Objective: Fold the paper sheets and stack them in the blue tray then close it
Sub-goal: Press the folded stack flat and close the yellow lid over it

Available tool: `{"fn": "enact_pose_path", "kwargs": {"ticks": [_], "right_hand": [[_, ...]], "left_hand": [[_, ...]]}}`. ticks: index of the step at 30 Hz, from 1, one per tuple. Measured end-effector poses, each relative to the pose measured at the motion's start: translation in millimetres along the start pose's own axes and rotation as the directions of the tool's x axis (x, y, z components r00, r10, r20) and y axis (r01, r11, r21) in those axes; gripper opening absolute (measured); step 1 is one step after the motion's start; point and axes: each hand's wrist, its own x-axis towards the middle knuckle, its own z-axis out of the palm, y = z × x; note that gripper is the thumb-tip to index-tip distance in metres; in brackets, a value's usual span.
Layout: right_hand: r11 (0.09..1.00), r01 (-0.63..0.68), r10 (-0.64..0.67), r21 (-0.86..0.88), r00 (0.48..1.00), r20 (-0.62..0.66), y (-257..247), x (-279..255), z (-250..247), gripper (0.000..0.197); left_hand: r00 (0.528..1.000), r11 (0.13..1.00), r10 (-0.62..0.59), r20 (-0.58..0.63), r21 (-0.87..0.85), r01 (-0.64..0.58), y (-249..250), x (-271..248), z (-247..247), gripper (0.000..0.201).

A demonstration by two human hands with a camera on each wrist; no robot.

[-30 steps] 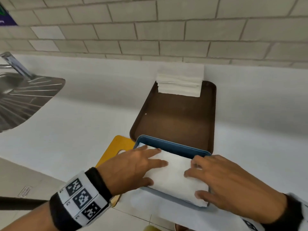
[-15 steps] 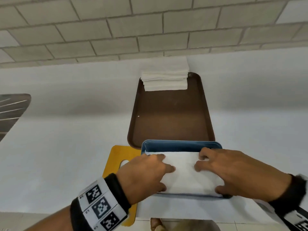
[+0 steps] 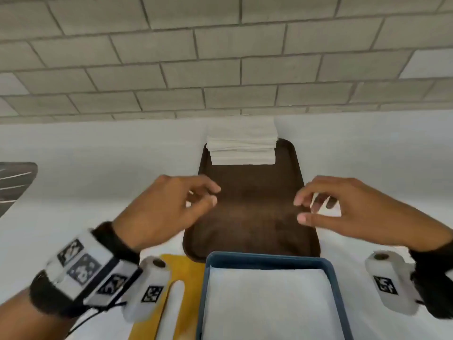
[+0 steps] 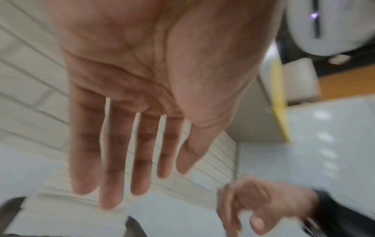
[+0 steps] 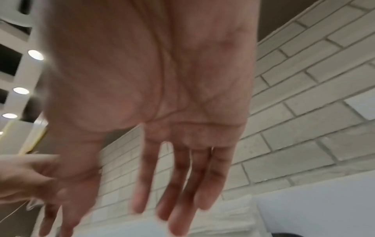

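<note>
The blue tray (image 3: 269, 258) sits at the near edge with a folded white sheet (image 3: 269, 303) lying flat inside it. Behind it a brown tray (image 3: 252, 217) carries a stack of white paper sheets (image 3: 242, 148) at its far end. Both hands hover above the brown tray, empty. My left hand (image 3: 171, 207) is over its left rim and my right hand (image 3: 343, 207) over its right rim, fingers loosely extended. The wrist views show each palm open with straight fingers (image 4: 113, 160) (image 5: 178, 176) and the paper stack (image 4: 67, 208) (image 5: 223, 213) beyond them.
A yellow board (image 3: 176, 290) with a handle slot lies left of the blue tray. A steel sink drainboard (image 3: 14, 185) shows at the far left. The white counter (image 3: 98, 180) meets a grey brick wall (image 3: 220, 57) just behind the paper stack.
Both hands have lifted off the folded sheet in the blue tray and moved forward over the brown tray, toward the paper stack. The sheet stays in the tray.
</note>
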Motion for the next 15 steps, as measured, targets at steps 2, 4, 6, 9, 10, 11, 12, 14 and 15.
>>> {"fn": "enact_pose_path", "kwargs": {"ticks": [2, 4, 6, 9, 10, 11, 12, 14, 15], "right_hand": [[0.976, -0.115, 0.145, 0.186, 0.977, -0.159, 19.9, 47.0, -16.1, 0.026], [0.895, -0.239, 0.313, 0.377, 0.938, -0.15, 42.7, 98.1, -23.0, 0.036], [0.842, -0.336, 0.419, 0.422, 0.9, -0.12, 61.2, 144.3, -23.5, 0.051], [0.784, -0.462, 0.537, 0.414, 0.84, -0.079, 74.9, 193.5, -18.6, 0.063], [0.768, -0.481, 0.556, 0.424, 0.829, -0.065, 76.6, 205.5, -16.9, 0.064], [0.753, -0.49, 0.567, 0.438, 0.822, -0.055, 77.0, 214.4, -15.2, 0.063], [0.744, -0.49, 0.572, 0.454, 0.818, -0.054, 76.8, 221.2, -12.9, 0.062], [0.707, -0.495, 0.605, 0.504, 0.793, -0.07, 79.6, 232.2, -5.4, 0.06], [0.696, -0.496, 0.619, 0.52, 0.781, -0.085, 79.8, 235.8, -2.1, 0.058]], "left_hand": [[0.978, 0.931, -0.199, -0.056, -0.324, 0.17, -23.0, 51.0, -26.0, 0.013], [0.927, 0.78, -0.375, -0.024, -0.549, 0.302, -43.4, 96.8, -33.9, 0.008], [0.872, 0.655, -0.49, 0.009, -0.656, 0.375, -64.3, 137.1, -29.5, 0.015], [0.811, 0.562, -0.582, 0.054, -0.694, 0.449, -83.9, 187.6, -12.4, 0.022], [0.797, 0.576, -0.602, 0.053, -0.663, 0.478, -88.4, 200.9, -6.1, 0.022], [0.784, 0.596, -0.62, 0.041, -0.625, 0.504, -94.0, 214.9, 0.6, 0.032], [0.78, 0.61, -0.625, 0.034, -0.602, 0.515, -97.2, 226.6, 7.8, 0.044], [0.775, 0.608, -0.631, 0.036, -0.597, 0.523, -91.9, 244.0, 19.7, 0.054], [0.781, 0.626, -0.624, 0.022, -0.584, 0.517, -84.8, 249.0, 23.8, 0.054]]}}
